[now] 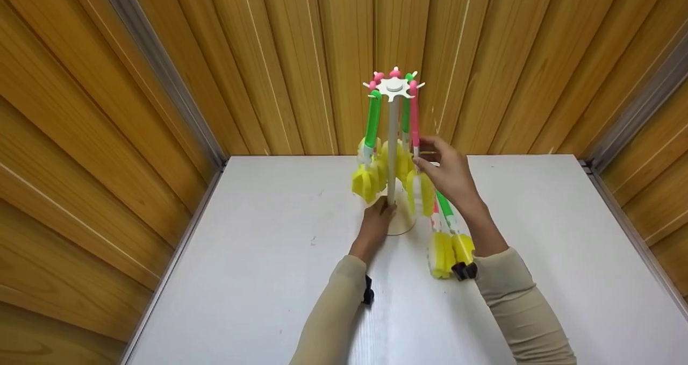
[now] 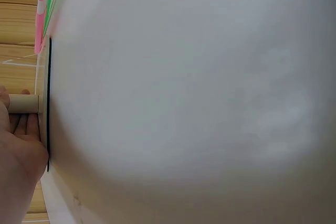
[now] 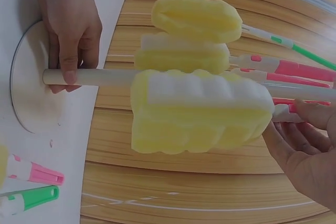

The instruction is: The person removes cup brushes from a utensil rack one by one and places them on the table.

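Observation:
A white rack stands upright, its pole (image 1: 392, 155) rising from a round base (image 1: 406, 226) to a hooked top (image 1: 394, 87). Low on the pole, my left hand (image 1: 377, 224) grips it just above the base. With thumb and fingers my right hand (image 1: 451, 172) pinches the neck of a pink-handled sponge brush (image 3: 202, 114), below its handle. That brush hangs at the right of the rack, yellow-and-white sponge head downward. Several other sponge brushes hang around the pole, among them a green-handled brush (image 1: 372, 122) at the left.
On the white table (image 1: 258, 257), right of the base, lie a green-handled sponge brush (image 1: 447, 208) and a pink-handled sponge brush (image 1: 441, 255), side by side. Wood-patterned panels (image 1: 301, 58) enclose the table at the back and sides.

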The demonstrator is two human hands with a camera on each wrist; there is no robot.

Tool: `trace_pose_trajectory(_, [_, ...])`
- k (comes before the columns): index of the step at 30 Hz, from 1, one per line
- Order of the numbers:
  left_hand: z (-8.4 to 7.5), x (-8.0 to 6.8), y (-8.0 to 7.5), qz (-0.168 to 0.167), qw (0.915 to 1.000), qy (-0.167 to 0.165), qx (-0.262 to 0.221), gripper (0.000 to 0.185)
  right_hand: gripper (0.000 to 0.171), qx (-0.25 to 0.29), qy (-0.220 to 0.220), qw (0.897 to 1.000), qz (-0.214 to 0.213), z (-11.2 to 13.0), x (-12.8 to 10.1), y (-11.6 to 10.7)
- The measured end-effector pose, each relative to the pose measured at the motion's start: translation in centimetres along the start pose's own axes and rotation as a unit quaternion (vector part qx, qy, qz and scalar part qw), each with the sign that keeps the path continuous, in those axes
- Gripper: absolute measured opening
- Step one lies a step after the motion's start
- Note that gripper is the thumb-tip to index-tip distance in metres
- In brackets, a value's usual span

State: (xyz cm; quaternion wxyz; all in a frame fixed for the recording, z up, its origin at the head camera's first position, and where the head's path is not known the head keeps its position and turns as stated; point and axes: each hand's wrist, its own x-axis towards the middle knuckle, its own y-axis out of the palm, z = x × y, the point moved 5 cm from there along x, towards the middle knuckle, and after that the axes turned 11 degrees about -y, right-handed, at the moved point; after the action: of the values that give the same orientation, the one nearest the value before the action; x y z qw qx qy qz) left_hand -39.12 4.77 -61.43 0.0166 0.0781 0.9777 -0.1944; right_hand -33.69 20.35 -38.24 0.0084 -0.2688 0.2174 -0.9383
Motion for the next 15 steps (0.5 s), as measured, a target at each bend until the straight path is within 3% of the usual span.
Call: trace_pose_trajectory(15, [0.17,0.13,0.34,0.009,0.9997,-0.013,-0.018,0.029,0.045,-0.013,-0.003,1.000,-0.004,0.78,-0.23,-0.31])
